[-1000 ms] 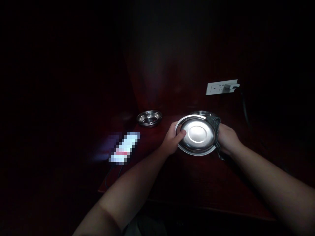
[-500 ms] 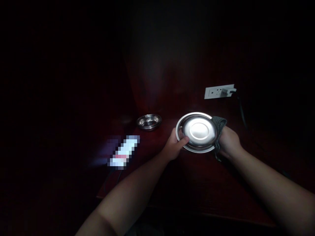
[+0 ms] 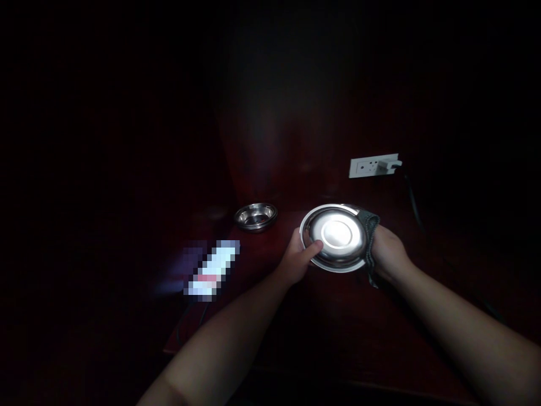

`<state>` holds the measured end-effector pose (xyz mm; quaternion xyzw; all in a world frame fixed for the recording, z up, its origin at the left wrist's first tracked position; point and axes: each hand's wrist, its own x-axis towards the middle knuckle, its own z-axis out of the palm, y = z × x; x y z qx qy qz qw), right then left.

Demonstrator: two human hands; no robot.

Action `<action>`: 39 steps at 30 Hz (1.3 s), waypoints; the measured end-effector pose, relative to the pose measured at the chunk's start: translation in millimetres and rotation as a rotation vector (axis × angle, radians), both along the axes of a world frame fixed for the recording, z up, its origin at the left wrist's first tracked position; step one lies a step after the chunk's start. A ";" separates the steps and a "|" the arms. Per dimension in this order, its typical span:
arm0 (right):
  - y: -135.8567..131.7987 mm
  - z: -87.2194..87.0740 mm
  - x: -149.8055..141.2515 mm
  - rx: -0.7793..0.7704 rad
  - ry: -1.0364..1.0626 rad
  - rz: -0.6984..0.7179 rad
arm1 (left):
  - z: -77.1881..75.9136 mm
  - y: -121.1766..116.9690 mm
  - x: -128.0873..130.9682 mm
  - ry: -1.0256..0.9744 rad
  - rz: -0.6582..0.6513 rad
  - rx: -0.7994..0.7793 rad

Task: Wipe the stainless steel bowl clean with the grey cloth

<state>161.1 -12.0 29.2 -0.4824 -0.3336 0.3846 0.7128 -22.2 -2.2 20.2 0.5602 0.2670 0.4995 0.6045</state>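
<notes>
A shiny round steel bowl (image 3: 337, 234) is held up between my two hands, its underside turned toward me. My left hand (image 3: 298, 258) grips the left rim, thumb lying across the metal and the other fingers hidden behind. At the right rim, a dark grey-green cloth (image 3: 370, 239) is folded over the edge. My right hand (image 3: 389, 251) is closed on that cloth and presses it against the rim; its fingertips are out of sight behind cloth and bowl.
Several stacked steel bowls (image 3: 256, 217) stand farther back on the dark red tabletop (image 3: 257, 265). A lit, blurred-out phone screen (image 3: 213, 270) lies to the left. On the back wall is a white power socket (image 3: 373, 166) with a plug and a hanging cable (image 3: 414, 203).
The whole view has shifted slightly, so most things sit a little lower. The bowl tilts slightly differently. Both hands keep their hold, the cloth still at the right rim.
</notes>
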 end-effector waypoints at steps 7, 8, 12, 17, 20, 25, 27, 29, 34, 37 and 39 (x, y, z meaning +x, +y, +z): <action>-5.5 4.0 -4.1 -0.039 -0.031 0.054 | -1.5 3.4 -2.7 -0.033 0.007 0.034; -6.3 4.9 -4.7 -0.041 -0.032 0.056 | -2.4 4.4 -3.1 -0.037 0.004 0.043; -9.0 8.7 -6.2 -0.080 -0.049 0.068 | -4.8 8.8 -4.8 -0.054 0.000 0.098; -13.0 12.5 -7.1 -0.142 -0.055 0.104 | -4.3 12.0 -8.0 -0.020 -0.003 0.081; -15.0 14.2 -6.8 -0.185 -0.049 0.137 | -3.4 13.2 -9.7 0.021 -0.007 0.068; -15.4 14.9 -4.0 -0.193 -0.074 0.185 | 0.1 12.2 -10.4 0.049 -0.047 0.065; -15.1 14.2 -2.8 -0.206 -0.081 0.222 | 1.2 11.2 -10.9 0.064 -0.068 0.056; -14.9 13.1 -1.6 -0.222 -0.092 0.274 | 1.5 10.6 -11.7 0.085 -0.092 0.044; -16.7 12.4 1.2 -0.272 -0.117 0.412 | 1.8 8.3 -13.0 0.136 -0.203 0.035; -18.9 13.3 1.8 -0.291 -0.121 0.501 | 4.2 4.6 -12.8 0.119 -0.282 0.054; -20.4 13.7 1.6 -0.294 -0.123 0.547 | 6.2 1.8 -12.7 0.110 -0.330 0.048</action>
